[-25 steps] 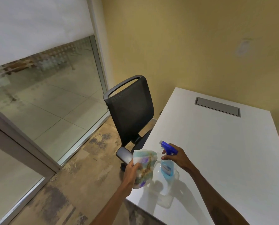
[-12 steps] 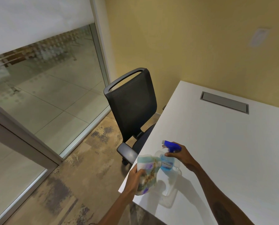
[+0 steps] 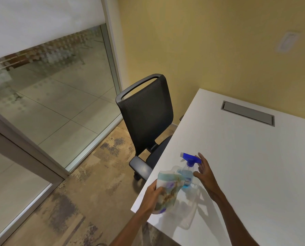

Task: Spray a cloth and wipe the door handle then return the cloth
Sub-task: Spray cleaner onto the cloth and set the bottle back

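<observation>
My left hand (image 3: 152, 197) grips a crumpled patterned cloth (image 3: 169, 188) over the near left corner of the white table (image 3: 245, 157). Just behind the cloth a clear spray bottle (image 3: 188, 172) with blue liquid and a blue trigger head stands upright inside a clear plastic tray (image 3: 189, 213). My right hand (image 3: 204, 172) hovers right beside the bottle with its fingers spread, holding nothing. No door handle is in view.
A black mesh office chair (image 3: 146, 118) is pushed against the table's left side. A glass wall with a frosted band and a metal frame (image 3: 23, 148) runs along the left. A grey cable hatch (image 3: 247, 112) is set into the table's far side. Yellow wall behind.
My right hand has let go of the spray bottle, which now stands in the tray. The cloth stays in my left hand. The camera has tilted up slightly.
</observation>
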A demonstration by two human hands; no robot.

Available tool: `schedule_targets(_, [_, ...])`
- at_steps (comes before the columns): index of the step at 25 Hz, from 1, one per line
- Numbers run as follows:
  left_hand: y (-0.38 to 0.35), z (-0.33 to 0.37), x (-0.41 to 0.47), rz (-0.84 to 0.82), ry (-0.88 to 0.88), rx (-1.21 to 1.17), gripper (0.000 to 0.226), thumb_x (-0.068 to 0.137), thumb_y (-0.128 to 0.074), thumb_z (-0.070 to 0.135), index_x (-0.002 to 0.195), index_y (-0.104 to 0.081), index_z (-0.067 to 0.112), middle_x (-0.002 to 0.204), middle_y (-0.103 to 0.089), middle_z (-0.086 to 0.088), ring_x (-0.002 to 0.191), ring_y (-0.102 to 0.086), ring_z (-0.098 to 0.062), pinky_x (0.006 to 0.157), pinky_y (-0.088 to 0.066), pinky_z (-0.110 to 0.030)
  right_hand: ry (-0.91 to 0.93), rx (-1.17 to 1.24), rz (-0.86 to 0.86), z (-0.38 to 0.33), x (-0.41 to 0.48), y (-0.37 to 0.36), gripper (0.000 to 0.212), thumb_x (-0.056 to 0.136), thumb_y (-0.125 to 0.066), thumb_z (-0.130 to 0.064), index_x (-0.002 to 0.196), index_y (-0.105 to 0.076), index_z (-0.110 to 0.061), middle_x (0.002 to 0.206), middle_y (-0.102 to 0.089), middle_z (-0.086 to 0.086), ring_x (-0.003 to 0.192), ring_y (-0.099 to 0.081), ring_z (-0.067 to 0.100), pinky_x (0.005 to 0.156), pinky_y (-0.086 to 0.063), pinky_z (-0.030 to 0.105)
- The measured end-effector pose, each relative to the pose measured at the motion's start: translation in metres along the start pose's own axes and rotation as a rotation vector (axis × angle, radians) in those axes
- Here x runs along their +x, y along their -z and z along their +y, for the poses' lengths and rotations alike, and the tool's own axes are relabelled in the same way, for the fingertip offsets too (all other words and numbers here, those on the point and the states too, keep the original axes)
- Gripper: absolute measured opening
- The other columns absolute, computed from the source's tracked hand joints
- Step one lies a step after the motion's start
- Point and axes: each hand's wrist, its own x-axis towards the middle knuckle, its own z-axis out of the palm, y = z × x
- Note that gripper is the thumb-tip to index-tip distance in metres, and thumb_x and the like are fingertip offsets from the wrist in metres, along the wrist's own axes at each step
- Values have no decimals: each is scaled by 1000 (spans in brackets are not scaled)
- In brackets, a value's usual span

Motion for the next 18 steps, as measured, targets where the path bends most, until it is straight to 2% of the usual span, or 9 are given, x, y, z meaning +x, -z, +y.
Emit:
schedule_targets(2, [3,3,-1,-12,-25,42,29,99,-65,16,126,-58,10,127,-65,-18,107,-68,-24,99,-56,-35,51,38,186,0,-18,0,70,86,-54,21,143,-40,-17,141,-49,0,127,-49,18,113,-36,40])
schedule_targets(4, [7,3,-1,-18,-42,73,23,100,-63,13,122,-60,12,121,-66,-17,93,-68,-16,86,-58,-24,107,65,388,-6,-43,1,62,85,-51,20,122,-55,-29,126,-63,6,111,-61,18,102,-49,30])
schedule_targets(5, [11,3,0,-22,-63,100,21,100,-61,11,121,-62,10,120,-67,-17,90,-69,-15,83,-59,-21,154,54,449,-12,-55,0,58,85,-52,17,110,-60,-35,114,-67,5,102,-64,19,93,-52,22])
schedule_targets(7, [22,4,1,-47,-131,169,21,103,-56,4,122,-63,6,120,-68,-17,93,-70,-16,84,-61,-22,254,-7,442,-27,-76,-9,42,85,-56,6,97,-62,-33,95,-69,-3,89,-66,22,79,-54,14])
schedule_targets(10, [42,11,-1,-95,-180,269,29,102,-53,-1,125,-65,9,123,-69,-13,110,-66,-23,104,-54,-44,295,-138,224,-55,-89,-37,17,84,-62,-13,99,-67,-17,96,-73,-2,91,-69,19,81,-56,13])
schedule_targets(12, [55,20,-6,-111,-219,310,33,102,-53,-1,115,-70,24,117,-71,-5,111,-66,-20,108,-51,-46,281,-263,9,-75,-82,-54,27,88,-68,-10,115,-65,-11,115,-69,4,108,-64,18,97,-50,18])
schedule_targets(14, [68,31,-13,-125,-253,351,41,102,-54,-1,107,-72,36,111,-73,4,106,-68,-12,105,-52,-39,324,-401,-233,-94,-69,-69,44,90,-67,-6,132,-59,-17,134,-55,-8,125,-49,7,108,-36,17])
schedule_targets(16, [86,41,-22,-116,-272,389,39,102,-54,-1,112,-73,32,113,-73,4,106,-68,-10,104,-52,-36,315,-485,-419,-109,-57,-86,57,90,-64,-6,143,-49,-22,140,-44,-15,130,-39,2,113,-30,22])
schedule_targets(18, [105,51,-30,-103,-291,401,33,102,-53,-3,124,-69,16,119,-70,-3,112,-65,-17,106,-50,-38,315,-511,-523,-117,-46,-102,61,89,-64,-10,145,-47,-28,141,-46,-16,131,-40,1,113,-32,24])
